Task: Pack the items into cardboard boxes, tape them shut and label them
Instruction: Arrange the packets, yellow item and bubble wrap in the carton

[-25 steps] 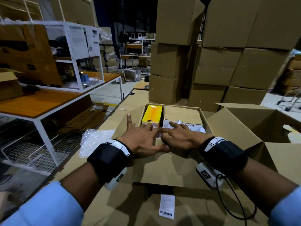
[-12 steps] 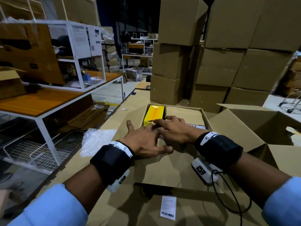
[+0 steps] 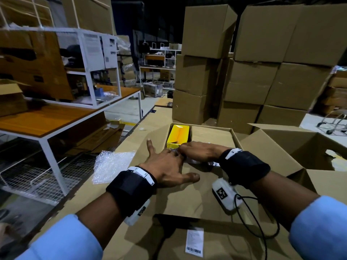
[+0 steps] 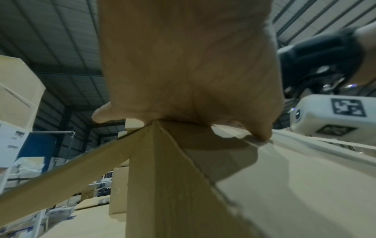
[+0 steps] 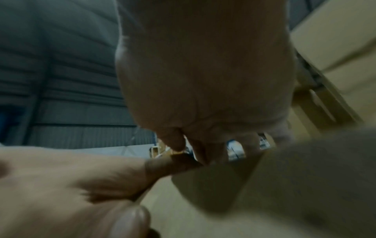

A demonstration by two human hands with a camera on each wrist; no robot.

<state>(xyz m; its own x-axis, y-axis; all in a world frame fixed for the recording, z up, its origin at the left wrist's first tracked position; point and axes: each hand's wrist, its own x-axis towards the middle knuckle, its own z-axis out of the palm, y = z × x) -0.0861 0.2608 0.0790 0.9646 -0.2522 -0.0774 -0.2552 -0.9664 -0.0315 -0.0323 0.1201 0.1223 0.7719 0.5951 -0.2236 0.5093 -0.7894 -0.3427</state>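
An open cardboard box (image 3: pixel 235 136) stands in front of me with a yellow carton (image 3: pixel 178 135) in its left side. My left hand (image 3: pixel 169 166) lies flat with spread fingers on the box's near left corner (image 4: pixel 154 161), thumb on the near flap (image 3: pixel 187 199). My right hand (image 3: pixel 199 150) reaches left across the box's near part over a plastic-wrapped packet (image 3: pixel 213 163). Its fingertips meet my left fingers at the yellow carton's near end. In the blurred right wrist view the right fingers (image 5: pixel 236 141) point down and apart, holding nothing I can see.
Bubble wrap (image 3: pixel 112 164) lies left of the box. A barcode label (image 3: pixel 194 243) sits on cardboard near me. Another open box (image 3: pixel 300 147) stands at the right. Stacked cartons (image 3: pixel 244 72) rise behind, and a white-framed table (image 3: pixel 47 121) is at the left.
My right hand has slid left across the packet, covering its printed face, until its fingertips reach the yellow carton and my left fingers. The left hand stays on the corner.
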